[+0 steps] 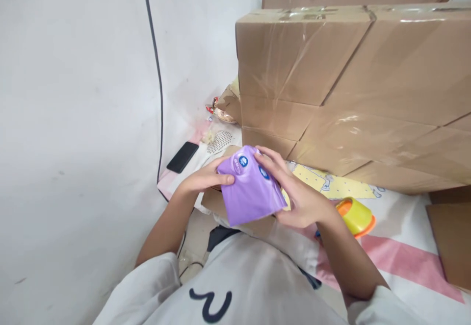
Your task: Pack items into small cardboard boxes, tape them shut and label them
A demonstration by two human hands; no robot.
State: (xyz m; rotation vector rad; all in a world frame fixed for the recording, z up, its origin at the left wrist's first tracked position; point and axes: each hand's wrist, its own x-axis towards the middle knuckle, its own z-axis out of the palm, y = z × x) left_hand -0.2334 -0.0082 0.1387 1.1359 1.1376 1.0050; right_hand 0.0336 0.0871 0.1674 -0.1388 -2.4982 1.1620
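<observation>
- Purple packet (250,187), soft and glossy with blue round marks near its top edge, held up at the centre of the view, in front of the chest and clear of the bedding below.
- Left hand (204,179) closed on the packet's upper corner at 9 o'clock, thumb lying across the front face, fingers hidden behind.
- Right hand (298,195) closed on the opposite edge at 3 o'clock, fingers spread over the top right corner, palm cupping the side and underside.
- Packet pinched between the two hands, its lower corner pointing to 6 o'clock and free of any grip.
- Judged best handled with a firm pinch on both upper corners, thumbs close together near the top seam, so the slippery film does not slide or crumple.
- Large taped cardboard boxes (349,85) stacked at 1 to 2 o'clock, well behind the hands.
- Yellow and orange cup (355,215) lying on its side at 3 o'clock, just beyond the right wrist.
- Black phone (183,157) flat at 10 o'clock near a dark cable (159,80) running down the white wall.
- Pink and white printed sheet (405,256) underneath, at 4 o'clock.
</observation>
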